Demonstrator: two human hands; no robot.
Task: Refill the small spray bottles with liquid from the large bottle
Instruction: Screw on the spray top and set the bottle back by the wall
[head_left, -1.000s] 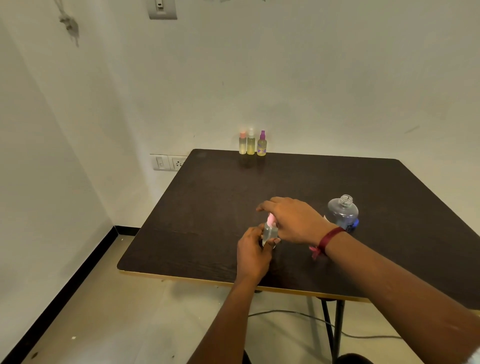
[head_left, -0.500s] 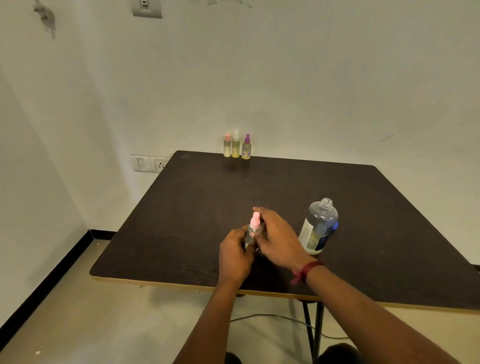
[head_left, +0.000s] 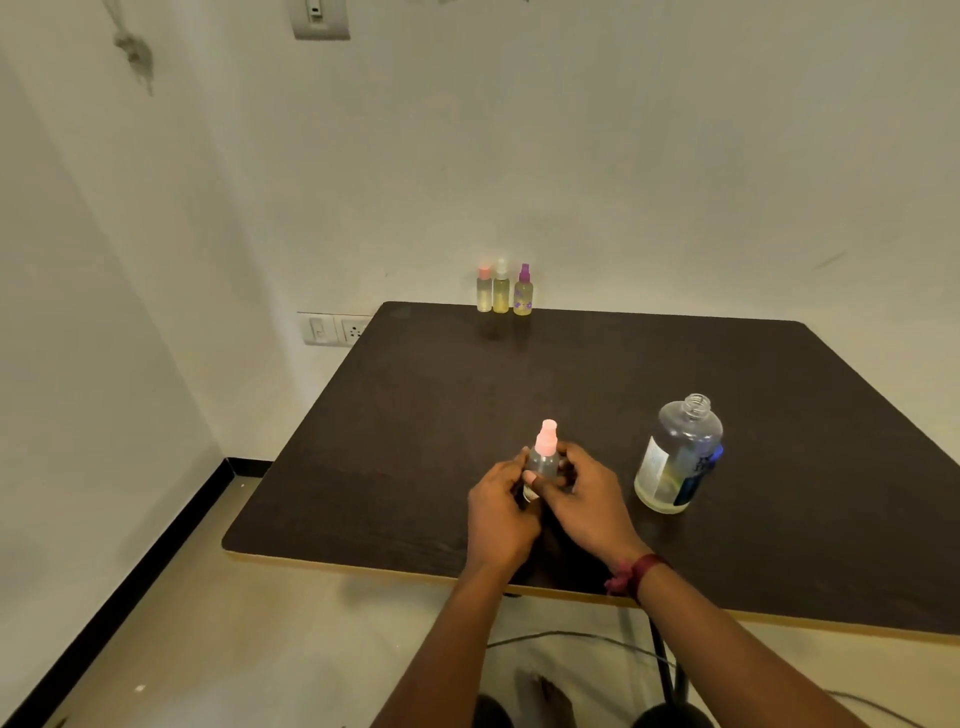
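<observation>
Now the small spray bottle (head_left: 543, 460) stands upright between both hands, its pink cap (head_left: 548, 439) rising clear above the fingers. A second ago the right hand lay over the top and hid most of that cap; since then it has dropped to the bottle's flank. The body looks clear; how much liquid it holds cannot be told.

From the bottle, the left hand (head_left: 501, 512) sits at 7 o'clock, fingers curled round the left side and the thumb laid across the front. The right hand (head_left: 587, 499) sits at 4 o'clock, fingers wrapped round the right side, with a red wristband (head_left: 641, 571) on the wrist. Both hands grip the same bottle, close together and touching at the thumbs.

At 3 o'clock, well apart from the hands, the large bottle (head_left: 678, 457) stands upright with its neck uncapped and a little yellowish liquid at the bottom; a blue cap (head_left: 717, 453) shows just behind it. It stands where it did before.

At 12 o'clock, three filled spray bottles (head_left: 501, 291) line the far edge of the dark table (head_left: 415, 441), against the wall. Bare tabletop stretches between them and the hands, and also toward 9 o'clock up to the left edge. The near edge runs at 6 o'clock, close under the wrists.
</observation>
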